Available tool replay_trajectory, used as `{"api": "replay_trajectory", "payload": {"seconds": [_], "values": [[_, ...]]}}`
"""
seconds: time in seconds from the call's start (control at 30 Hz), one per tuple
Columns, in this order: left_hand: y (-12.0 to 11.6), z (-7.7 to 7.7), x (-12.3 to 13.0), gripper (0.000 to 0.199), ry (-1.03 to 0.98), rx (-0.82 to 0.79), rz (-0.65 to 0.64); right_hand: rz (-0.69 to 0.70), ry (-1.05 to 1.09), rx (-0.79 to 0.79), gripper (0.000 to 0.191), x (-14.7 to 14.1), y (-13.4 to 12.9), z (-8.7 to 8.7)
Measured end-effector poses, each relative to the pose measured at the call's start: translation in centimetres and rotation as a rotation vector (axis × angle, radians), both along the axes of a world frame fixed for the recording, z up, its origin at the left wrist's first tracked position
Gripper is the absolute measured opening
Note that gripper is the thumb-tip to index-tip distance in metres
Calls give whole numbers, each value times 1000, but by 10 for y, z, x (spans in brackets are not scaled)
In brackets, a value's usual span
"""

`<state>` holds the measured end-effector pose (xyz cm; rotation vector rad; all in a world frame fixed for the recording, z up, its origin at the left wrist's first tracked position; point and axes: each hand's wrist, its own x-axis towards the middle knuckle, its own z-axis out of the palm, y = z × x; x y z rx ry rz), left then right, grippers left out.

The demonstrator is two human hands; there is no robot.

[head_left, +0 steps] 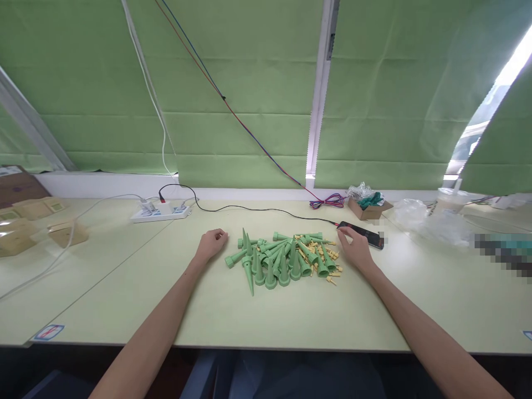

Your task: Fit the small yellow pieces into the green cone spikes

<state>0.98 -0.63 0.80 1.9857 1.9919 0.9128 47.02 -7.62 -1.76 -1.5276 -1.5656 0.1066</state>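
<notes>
A pile of green plastic cones [271, 265] lies on the pale table [266, 321], some upright and some on their sides. Small yellow pieces [331, 280] are mixed in at its right side. My left hand [212, 243] rests on the table left of the pile, its fingers curled together; whether anything is inside cannot be seen. On the right, my right hand [353, 247] has its fingers curled at the pile's right edge, beside a black phone [371, 237]. Its fingertips are too small to make out anything between them.
A white power strip [161, 213] sits at the back left, with a black cable running to the phone. Beige box-like pieces [68, 234] are at far left. A small cardboard box [369, 210], plastic bags and a lidded cup [449, 202] stand at the back right.
</notes>
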Motion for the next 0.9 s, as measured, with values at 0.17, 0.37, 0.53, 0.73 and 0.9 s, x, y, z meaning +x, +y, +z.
{"api": "replay_trajectory", "payload": {"seconds": [0.17,0.37,0.53,0.73,0.9], "values": [[-3,2,4,26,-8,51,20,168,-74,350,25,-48,-30,18],[-17,10,15,30,-42,257,129,502,-317,424,16,-92,-57,16],[-40,34,33,30,-45,561,154,466,-395,428,11,-101,-63,7],[-83,73,91,18,125,1436,-239,434,-385,393,12,-107,-61,4],[-125,49,157,13,151,1427,-733,483,-398,374,9,-107,-59,3]]}}
